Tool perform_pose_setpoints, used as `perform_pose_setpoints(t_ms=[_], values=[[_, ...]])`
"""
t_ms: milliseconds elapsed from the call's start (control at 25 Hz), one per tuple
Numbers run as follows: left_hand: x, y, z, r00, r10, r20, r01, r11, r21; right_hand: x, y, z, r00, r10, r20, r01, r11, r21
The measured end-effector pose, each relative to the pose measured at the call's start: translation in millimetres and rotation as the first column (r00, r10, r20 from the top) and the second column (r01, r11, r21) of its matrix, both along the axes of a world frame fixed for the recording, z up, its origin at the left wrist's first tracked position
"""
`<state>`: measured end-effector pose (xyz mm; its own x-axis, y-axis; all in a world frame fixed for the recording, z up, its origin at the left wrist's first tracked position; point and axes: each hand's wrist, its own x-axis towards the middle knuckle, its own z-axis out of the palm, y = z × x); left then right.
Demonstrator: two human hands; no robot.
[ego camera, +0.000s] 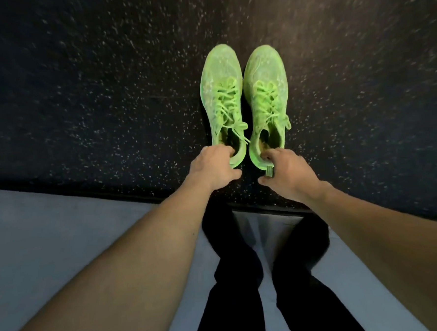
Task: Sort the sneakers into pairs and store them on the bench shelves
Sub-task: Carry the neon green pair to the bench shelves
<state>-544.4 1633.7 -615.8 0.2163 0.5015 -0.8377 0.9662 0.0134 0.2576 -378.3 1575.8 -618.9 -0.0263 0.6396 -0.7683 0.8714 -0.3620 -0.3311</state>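
Note:
Two neon-green lace-up sneakers stand side by side on the dark speckled floor, toes pointing away from me. My left hand (214, 169) grips the heel collar of the left sneaker (222, 101), fingers curled into its opening. My right hand (285, 172) grips the heel of the right sneaker (265, 96) the same way, fingers hooked inside and thumb behind the heel tab. Both soles seem close to or on the floor; I cannot tell which. No bench is in view.
A pale grey floor strip (62, 226) runs below the dark speckled floor (105, 95), with a black edge between them. The person's legs in black trousers (234, 279) stand on the grey strip between my forearms.

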Motion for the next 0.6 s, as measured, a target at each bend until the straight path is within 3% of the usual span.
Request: perform_pose_setpoints(t_ms=[80,280,440,600], values=[[6.2,-6.5,-22.6,0.998,-0.046,-0.031,0.047,0.999,0.021,-7.2,0.1,-18.4,0.999,-0.001,0.051,-0.003,0.997,0.071],[18.4,-21.6,-34.8,0.993,-0.07,-0.093,0.091,0.964,0.25,-10.3,-4.2,-38.9,0.993,-0.034,0.115,0.013,0.983,0.181],[16.6,-16.5,10.2,0.994,-0.091,-0.062,0.103,0.965,0.24,-5.4,-1.2,-2.7,0.998,-0.024,0.066,0.007,0.969,0.248],[21.5,-4.2,100.3,0.992,-0.111,-0.054,0.121,0.959,0.258,2.0,5.2,84.2,0.997,-0.062,0.049,0.046,0.959,0.279]])
